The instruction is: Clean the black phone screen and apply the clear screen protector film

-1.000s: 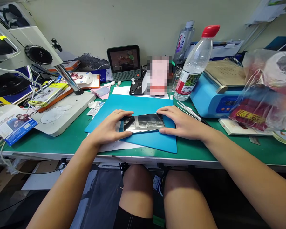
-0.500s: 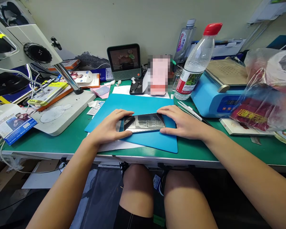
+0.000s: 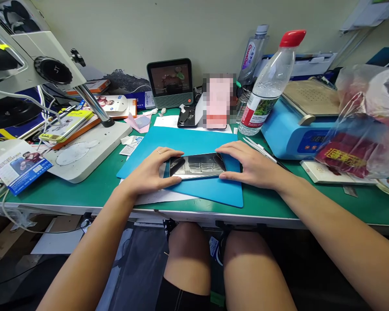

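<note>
Hardly anything has moved since the earlier frame: the whole scene has slid slightly rightward in view, while both hands and the phone [image 3: 199, 167] keep their arrangement over the blue mat [image 3: 194, 137]. At the phone's left end, the left hand [image 3: 150, 172] has its thumb on the near long edge and its fingers on the far one; the right hand [image 3: 253, 166] spans the other end the same way, so the phone is held between them, flat or nearly so. Done well, I judge, this step wants light, even pressure from both sides, fingertips kept to the edges and off the glossy face, and no twist between the ends. As for writing, beyond the right hand the red-capped bottle [image 3: 269, 84] has a label too small to read; the clear bottle [image 3: 250, 56], farther beyond that hand, shows what looks like "Ganten". Well to the right of it, the plastic bag [image 3: 353, 151] bears yellow characters I cannot make out surely. Far left of the left hand, the blue-and-white card [image 3: 22, 166] carries illegible fine print
</note>
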Available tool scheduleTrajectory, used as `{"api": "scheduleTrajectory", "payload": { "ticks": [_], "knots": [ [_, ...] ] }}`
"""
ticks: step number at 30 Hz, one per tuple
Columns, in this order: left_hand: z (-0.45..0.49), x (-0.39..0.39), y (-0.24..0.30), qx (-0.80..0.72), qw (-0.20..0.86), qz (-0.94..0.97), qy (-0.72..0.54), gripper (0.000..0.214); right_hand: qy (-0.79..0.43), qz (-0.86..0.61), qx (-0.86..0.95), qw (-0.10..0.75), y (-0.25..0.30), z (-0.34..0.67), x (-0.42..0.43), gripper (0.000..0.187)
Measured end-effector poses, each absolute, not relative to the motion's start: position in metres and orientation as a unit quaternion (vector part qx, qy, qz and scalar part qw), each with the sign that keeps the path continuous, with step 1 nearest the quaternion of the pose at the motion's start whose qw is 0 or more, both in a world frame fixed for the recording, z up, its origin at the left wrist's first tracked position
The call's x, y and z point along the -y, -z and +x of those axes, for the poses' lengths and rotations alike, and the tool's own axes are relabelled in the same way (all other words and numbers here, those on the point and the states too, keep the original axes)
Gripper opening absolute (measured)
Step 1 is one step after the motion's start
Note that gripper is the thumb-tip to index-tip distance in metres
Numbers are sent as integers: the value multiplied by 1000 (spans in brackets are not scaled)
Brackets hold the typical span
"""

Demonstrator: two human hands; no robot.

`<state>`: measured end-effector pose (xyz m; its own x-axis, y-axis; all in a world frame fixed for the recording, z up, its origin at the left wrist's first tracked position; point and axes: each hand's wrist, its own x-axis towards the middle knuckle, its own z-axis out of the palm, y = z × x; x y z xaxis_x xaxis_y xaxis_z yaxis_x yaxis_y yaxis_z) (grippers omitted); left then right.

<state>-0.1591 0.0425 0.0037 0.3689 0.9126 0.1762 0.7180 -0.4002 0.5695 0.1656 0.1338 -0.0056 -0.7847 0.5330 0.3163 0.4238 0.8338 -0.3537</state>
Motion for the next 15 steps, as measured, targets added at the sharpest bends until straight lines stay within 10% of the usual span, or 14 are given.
{"api": "scheduleTrajectory", "payload": {
  "ticks": [15],
  "knots": [
    [-159,-43,-7,-523,203,791,-243,64,-150,-270,933,185,1,166,-132,71]
  ]
}}
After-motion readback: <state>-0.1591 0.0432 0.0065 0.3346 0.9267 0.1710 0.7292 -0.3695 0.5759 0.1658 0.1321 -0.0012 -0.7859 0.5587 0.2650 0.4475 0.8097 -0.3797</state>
